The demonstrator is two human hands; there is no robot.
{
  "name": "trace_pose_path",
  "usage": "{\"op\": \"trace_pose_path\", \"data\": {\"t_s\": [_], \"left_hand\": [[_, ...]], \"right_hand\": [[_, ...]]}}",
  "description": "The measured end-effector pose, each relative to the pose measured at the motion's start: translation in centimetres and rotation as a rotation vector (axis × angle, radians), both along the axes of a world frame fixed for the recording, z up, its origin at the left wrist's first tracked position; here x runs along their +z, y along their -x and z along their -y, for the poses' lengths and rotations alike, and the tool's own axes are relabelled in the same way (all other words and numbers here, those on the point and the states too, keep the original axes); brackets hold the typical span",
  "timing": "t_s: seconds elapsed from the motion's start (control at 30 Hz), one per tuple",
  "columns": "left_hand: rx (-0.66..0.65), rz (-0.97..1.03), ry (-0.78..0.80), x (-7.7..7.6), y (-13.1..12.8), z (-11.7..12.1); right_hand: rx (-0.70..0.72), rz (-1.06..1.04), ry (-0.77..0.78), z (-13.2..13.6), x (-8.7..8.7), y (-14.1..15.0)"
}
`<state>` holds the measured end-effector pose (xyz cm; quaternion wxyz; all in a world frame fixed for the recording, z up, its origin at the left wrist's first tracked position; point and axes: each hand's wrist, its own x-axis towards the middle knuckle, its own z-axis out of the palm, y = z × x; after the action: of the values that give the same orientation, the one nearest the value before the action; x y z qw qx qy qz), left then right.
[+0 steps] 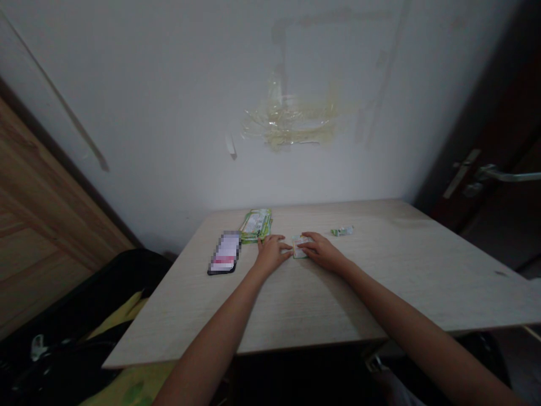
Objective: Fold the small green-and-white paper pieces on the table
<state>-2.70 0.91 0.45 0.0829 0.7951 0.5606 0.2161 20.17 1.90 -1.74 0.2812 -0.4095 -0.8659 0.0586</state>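
A small pale packet (300, 254) with green edges lies flat on the table between my two hands. My right hand (324, 251) has its fingertips over the packet's right part and holds it against the tabletop. From the other side, my left hand (270, 255) reaches in with spread fingers, its fingertips at or very near the packet's left edge. Whether they touch it I cannot tell. Just beyond my left hand sits a pile of green and white packets (256, 223). Print on the packets is too small to read.
A phone (225, 254) with a lit, blurred screen lies left of my left hand. Beyond my right hand is a small crumpled green and white wrapper (342, 231). The pale wooden table (406, 254) meets a wall with peeling tape (296, 124). A dark bag (84, 349) stands at left.
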Motion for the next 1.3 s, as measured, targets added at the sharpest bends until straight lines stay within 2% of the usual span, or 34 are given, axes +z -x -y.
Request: {"op": "trace_pose_path", "data": {"t_s": [0.8,1.3], "left_hand": [[0.001,0.002,0.03,0.59,-0.06,0.2],[-0.013,0.007,0.028,0.12,0.3,-0.24]], "right_hand": [[0.041,0.046,0.053,0.02,0.21,-0.27],[0.046,0.06,0.039,0.28,0.5,-0.24]]}}
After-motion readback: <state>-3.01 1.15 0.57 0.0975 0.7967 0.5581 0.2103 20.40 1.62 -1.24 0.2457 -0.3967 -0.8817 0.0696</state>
